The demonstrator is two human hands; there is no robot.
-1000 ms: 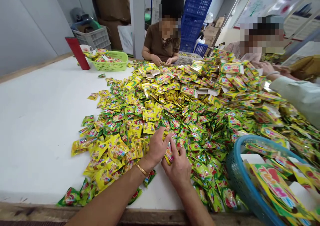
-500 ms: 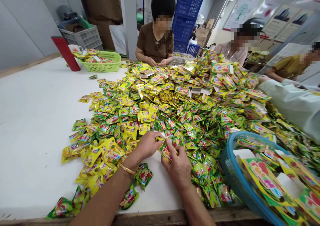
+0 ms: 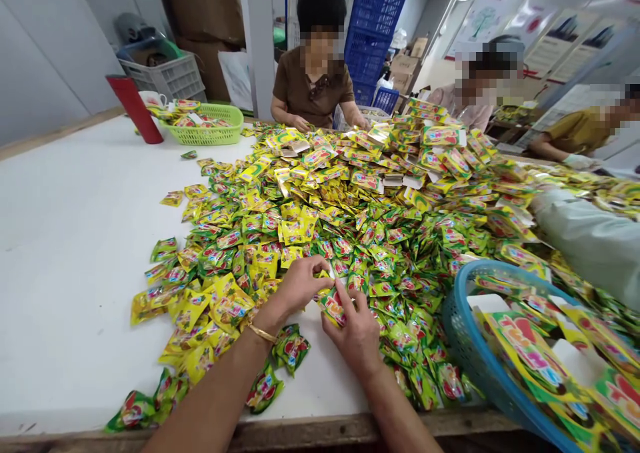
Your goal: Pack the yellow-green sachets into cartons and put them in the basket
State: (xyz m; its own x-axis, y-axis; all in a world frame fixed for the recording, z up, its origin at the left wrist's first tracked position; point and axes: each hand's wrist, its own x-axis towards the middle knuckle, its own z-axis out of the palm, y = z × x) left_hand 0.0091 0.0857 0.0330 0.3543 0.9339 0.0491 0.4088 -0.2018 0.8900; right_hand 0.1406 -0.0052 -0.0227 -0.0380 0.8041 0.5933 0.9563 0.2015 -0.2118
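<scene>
Both hands meet at a small yellow-green printed box (image 3: 331, 304) above the white table. My right hand (image 3: 356, 329) grips its lower right side, with fingers and thumb wrapped round it. At the box's upper end my left hand (image 3: 303, 285), with a gold bracelet at the wrist, is closed in a pinch; its fingertips touch the box's end. Whether a packet is also between those fingers is hidden. Yellow sachets (image 3: 227, 303) lie to the left of my hands, and green sachets (image 3: 410, 339) to the right. Two green sachets rest by my left forearm.
A blue basket (image 3: 455, 319) with printed boxes stands at the right front. Boxes are heaped (image 3: 365, 159) at the back. A green basket (image 3: 233, 135) and a red flask (image 3: 135, 109) stand at far left. Co-workers sit across; another's pale sleeve (image 3: 585, 239) reaches in from the right.
My left fingers have shifted slightly at the box's upper end. The co-worker opposite has moved their hands apart, and the pale sleeve at the right has come lower.
</scene>
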